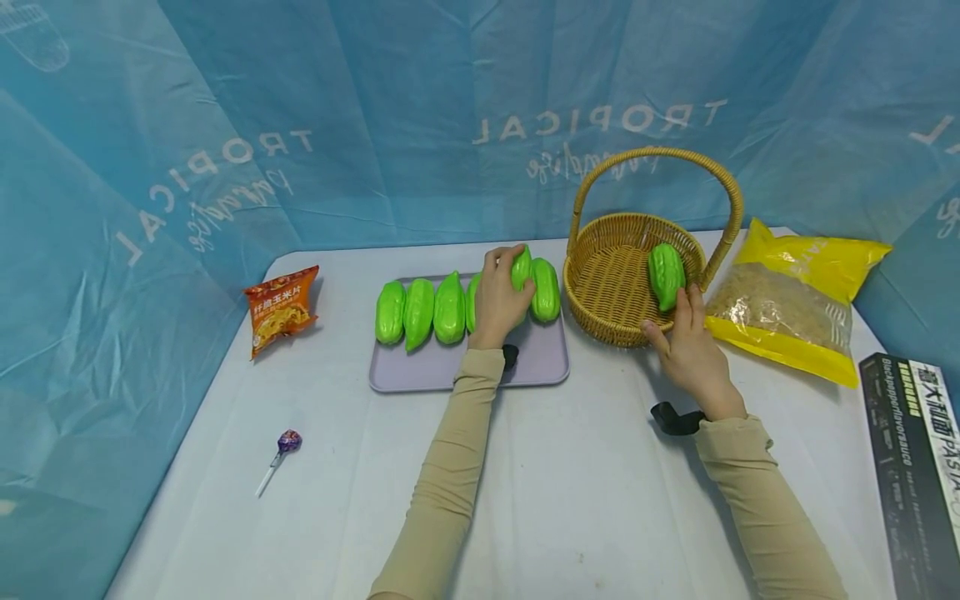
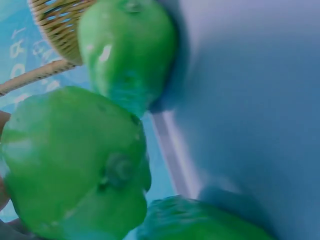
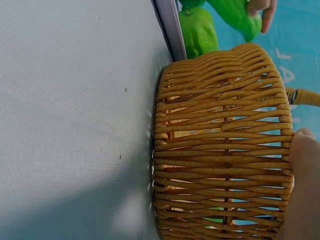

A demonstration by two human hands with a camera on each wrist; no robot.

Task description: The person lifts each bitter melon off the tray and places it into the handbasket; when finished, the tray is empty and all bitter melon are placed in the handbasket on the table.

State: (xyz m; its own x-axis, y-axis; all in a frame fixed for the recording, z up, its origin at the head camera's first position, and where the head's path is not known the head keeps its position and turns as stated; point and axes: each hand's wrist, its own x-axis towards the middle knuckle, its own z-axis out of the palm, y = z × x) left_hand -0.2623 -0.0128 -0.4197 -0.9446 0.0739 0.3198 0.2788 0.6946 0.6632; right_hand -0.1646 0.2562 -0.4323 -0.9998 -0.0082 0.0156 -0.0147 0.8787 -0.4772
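Note:
My left hand (image 1: 501, 292) grips a bright green bitter melon (image 1: 521, 267) near the right end of a pale purple tray (image 1: 420, 371). In the right wrist view that melon (image 3: 237, 20) is tilted and lifted above the others. Several more bitter melons (image 1: 450, 308) lie side by side on the tray, one (image 1: 545, 290) right of the hand. My right hand (image 1: 693, 358) is at the front right rim of a wicker basket (image 1: 611, 325), fingers extended and thumb at the rim. Inside the basket, close to those fingertips, another bitter melon (image 1: 666, 275) leans against the wall.
The basket's tall handle (image 1: 660, 152) arches over it. Right of it lies a yellow bag (image 1: 795, 308), then a black pasta box (image 1: 911, 467). To the left are an orange snack packet (image 1: 282, 310) and a lollipop (image 1: 288, 442). Blue curtains (image 1: 420, 125) enclose the white table (image 1: 585, 500).

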